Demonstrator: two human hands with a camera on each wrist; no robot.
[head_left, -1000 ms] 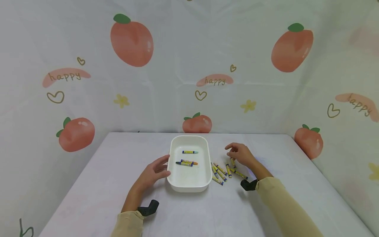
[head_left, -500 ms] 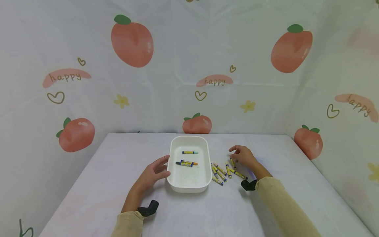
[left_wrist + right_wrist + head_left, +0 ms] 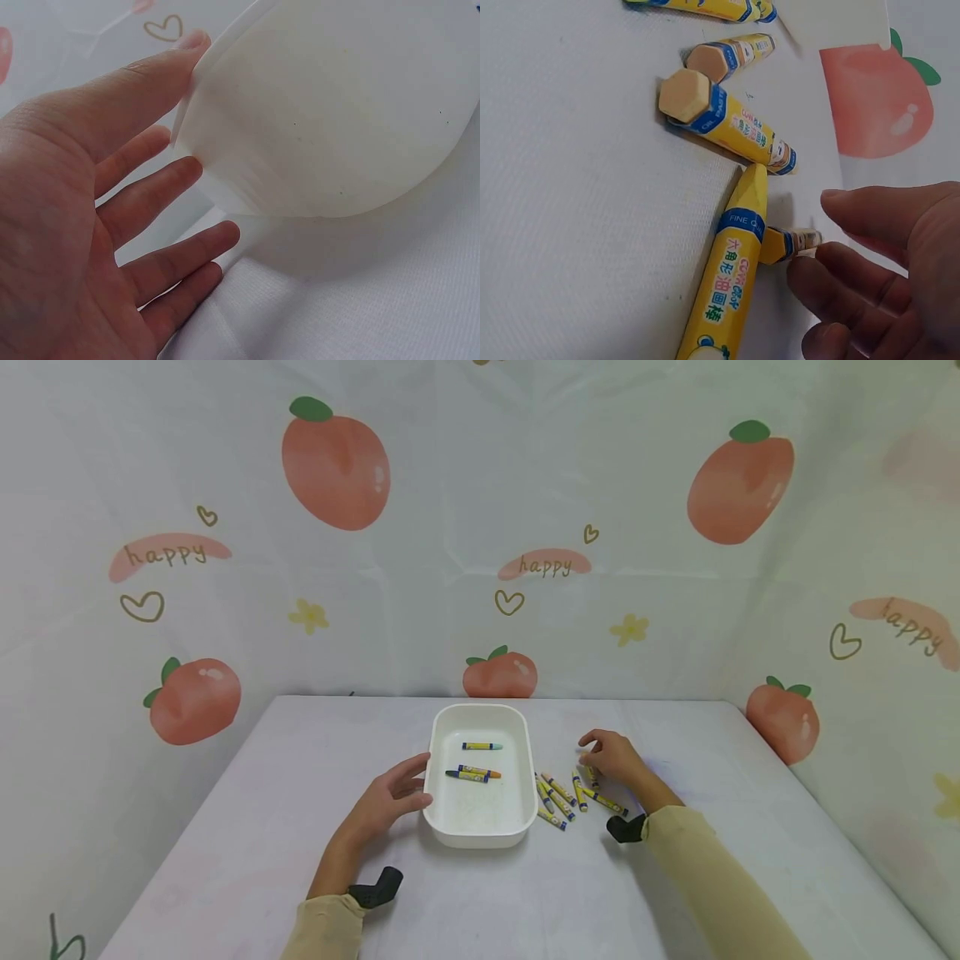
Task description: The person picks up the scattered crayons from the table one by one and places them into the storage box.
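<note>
A white tray (image 3: 480,814) holds three oil pastels: a pale green one (image 3: 482,746), and an orange one (image 3: 486,772) lying against a dark one (image 3: 467,776). My left hand (image 3: 381,800) rests at its left side, thumb and spread fingers at the wall (image 3: 300,127). To the right, my right hand (image 3: 613,758) is low over a small oil pastel (image 3: 799,241). The fingertips come up to its far end, and the thumb stands apart from it. Whether they touch is unclear. A yellow oil pastel (image 3: 727,277) lies beside that one, nearer the right wrist camera.
Several more oil pastels (image 3: 558,799) lie loosely on the white tabletop (image 3: 480,902), between the tray and my right hand. Some are close against the tray's right wall. A printed curtain (image 3: 420,568) hangs behind the table.
My right hand has come down and slightly toward me, closer to the small oil pastel, and then moved little. The left hand and the tray have stayed in place.
</note>
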